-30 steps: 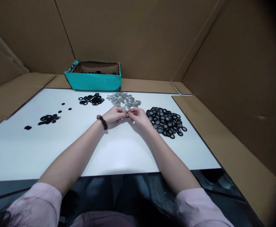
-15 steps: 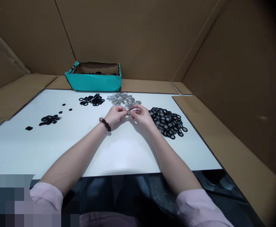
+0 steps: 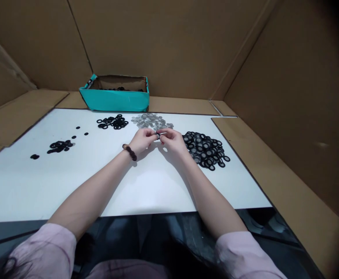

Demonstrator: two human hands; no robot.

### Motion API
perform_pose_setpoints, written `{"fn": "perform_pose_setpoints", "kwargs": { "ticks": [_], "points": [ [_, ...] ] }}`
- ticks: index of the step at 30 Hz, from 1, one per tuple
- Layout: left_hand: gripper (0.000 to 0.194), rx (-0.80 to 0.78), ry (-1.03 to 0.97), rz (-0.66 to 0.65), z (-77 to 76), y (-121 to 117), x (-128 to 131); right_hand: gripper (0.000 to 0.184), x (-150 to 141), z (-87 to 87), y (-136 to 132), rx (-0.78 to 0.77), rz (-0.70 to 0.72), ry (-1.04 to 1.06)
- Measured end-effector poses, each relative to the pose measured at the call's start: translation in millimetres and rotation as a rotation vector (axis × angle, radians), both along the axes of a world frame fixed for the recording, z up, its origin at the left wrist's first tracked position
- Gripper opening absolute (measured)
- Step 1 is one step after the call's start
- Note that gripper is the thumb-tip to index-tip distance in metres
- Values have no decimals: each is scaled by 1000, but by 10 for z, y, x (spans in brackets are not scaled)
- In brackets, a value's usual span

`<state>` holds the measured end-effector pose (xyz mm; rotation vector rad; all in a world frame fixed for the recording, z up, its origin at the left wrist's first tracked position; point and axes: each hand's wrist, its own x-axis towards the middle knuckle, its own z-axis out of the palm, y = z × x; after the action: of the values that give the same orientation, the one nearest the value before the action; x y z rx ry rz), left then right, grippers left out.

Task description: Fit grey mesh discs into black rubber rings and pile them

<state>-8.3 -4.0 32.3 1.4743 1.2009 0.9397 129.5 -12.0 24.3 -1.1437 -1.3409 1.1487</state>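
Note:
Between my fingertips is a small black ring, partly covered by the fingers, with a bit of grey at its centre. My left hand pinches its left side and wears a dark beaded bracelet at the wrist. Thumb and fingers of my right hand close on its right side. Just beyond the hands lies a spread of thin grey discs. Close to the right of my right hand rises a heap of black rings with grey centres.
Loose black rings lie at the back of the white table. Farther left are small black pieces and a few stray ones. A teal box with black pieces inside stands behind. Cardboard walls surround the table.
Both hands have shifted slightly up and to the right, still pinching together. The black ring shows tilted between the fingertips now. The piles look unchanged.

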Motion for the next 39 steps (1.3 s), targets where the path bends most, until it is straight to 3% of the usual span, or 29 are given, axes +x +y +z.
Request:
{"fn": "perform_pose_setpoints", "kwargs": {
  "ticks": [8, 17, 23, 32, 39],
  "points": [
    [16, 97, 88, 1, -29, -6, -14, 15, -22, -56, 25, -6, -35, 29],
    [12, 213, 279, 171, -91, -87, 176, 18, -119, -178, 34, -112, -86, 108],
    [18, 244, 391, 127, -28, -97, 154, 14, -60, -197, 72, 31, -146, -67],
    [12, 209, 295, 159, -76, -56, 133, 13, -143, -137, -32, 142, -128, 104],
    [11, 219, 373, -54, -56, -16, 17, 13, -14, -191, 93, 141, 17, -9]
  ]
}}
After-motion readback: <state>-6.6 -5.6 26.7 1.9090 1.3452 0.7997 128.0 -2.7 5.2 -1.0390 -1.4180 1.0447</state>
